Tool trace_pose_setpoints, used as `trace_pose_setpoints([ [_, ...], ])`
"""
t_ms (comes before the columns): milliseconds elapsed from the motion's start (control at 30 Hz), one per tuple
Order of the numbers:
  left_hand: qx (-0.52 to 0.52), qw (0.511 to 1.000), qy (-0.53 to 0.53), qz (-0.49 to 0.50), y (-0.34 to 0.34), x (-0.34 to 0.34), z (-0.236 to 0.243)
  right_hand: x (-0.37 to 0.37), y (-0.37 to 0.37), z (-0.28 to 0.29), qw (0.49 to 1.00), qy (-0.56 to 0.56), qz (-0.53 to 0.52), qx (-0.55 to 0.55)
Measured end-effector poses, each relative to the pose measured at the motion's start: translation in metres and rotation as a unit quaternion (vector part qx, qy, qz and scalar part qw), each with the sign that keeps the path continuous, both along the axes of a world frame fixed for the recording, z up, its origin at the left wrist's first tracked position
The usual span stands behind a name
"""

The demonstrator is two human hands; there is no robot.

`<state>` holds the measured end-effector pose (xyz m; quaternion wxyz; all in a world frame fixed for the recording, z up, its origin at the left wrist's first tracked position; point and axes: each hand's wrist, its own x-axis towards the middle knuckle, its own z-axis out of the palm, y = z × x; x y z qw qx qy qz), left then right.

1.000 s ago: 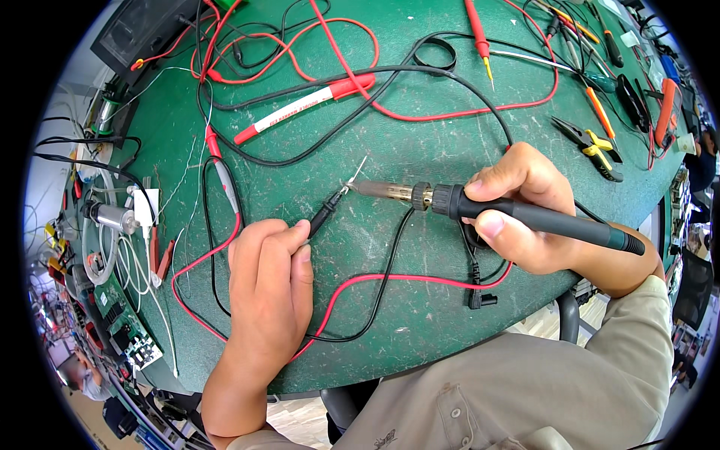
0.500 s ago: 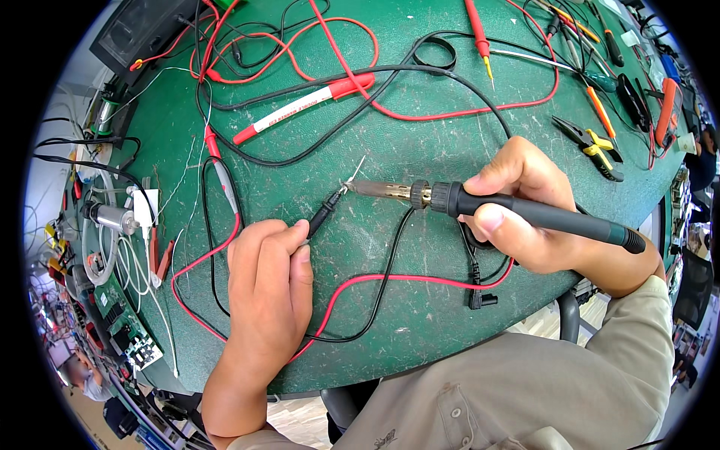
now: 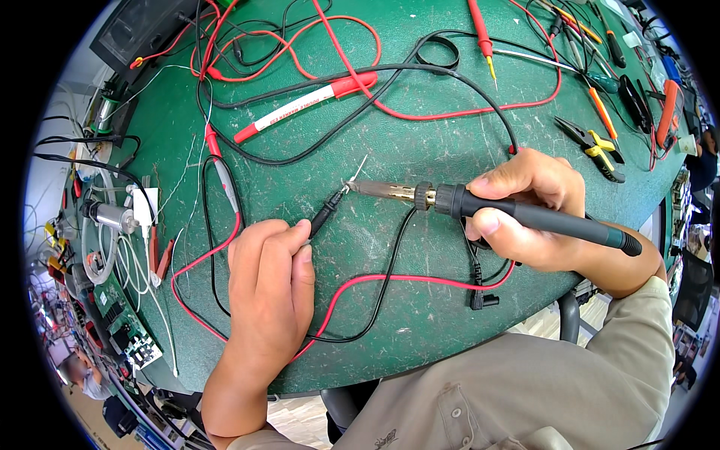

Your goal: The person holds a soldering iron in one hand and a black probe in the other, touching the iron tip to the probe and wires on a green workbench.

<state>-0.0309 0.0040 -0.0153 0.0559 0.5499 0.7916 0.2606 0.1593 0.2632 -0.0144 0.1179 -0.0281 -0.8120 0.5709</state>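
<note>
"While the right grip is holding the soldering iron, which step is going on?"

"Heating a joint, I'd judge: the iron's tip is meeting the metal end of the black test probe, where a thin silvery pin is jutting out. I can't tell whether solder is melting."

"What is the next move calling for?"

"Steadiness from both sides, probably."

"And where is the probe lying?"

"Over the green table, slanting up and rightward from the left grip, which is pinching its body narrowly at the fingertips. The right grip is closing around the iron's handle, well apart from the joint."
</note>
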Motion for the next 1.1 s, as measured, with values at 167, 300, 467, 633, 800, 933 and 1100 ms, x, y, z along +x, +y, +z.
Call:
trace_pose_setpoints([
  [167, 0.004, 1.0, 0.011, -0.001, 0.001, 0.001, 0.0, -0.002, 0.0, 0.001, 1.0, 0.012, 0.014, 0.018],
  [300, 0.005, 1.0, 0.012, -0.003, 0.0, 0.0, -0.001, -0.003, -0.001, -0.001, 1.0, 0.022, 0.011, 0.02],
  [467, 0.006, 1.0, 0.004, 0.0, -0.001, 0.0, -0.002, 0.001, -0.001, 0.002, 1.0, -0.024, 0.006, -0.014],
  [633, 0.01, 1.0, 0.0, 0.001, 0.0, 0.0, -0.001, 0.001, -0.005, 0.007, 0.996, -0.04, -0.025, -0.073],
  [800, 0.021, 1.0, 0.008, -0.008, 0.003, 0.0, 0.002, 0.002, -0.005, 0.007, 0.995, -0.047, -0.022, -0.086],
  [933, 0.02, 1.0, 0.014, -0.012, 0.004, 0.0, 0.002, -0.002, -0.008, -0.004, 0.998, 0.017, -0.045, -0.05],
  [1100, 0.017, 1.0, 0.007, -0.008, 0.002, 0.0, 0.0, -0.003, -0.011, -0.011, 0.996, 0.048, -0.072, -0.033],
])
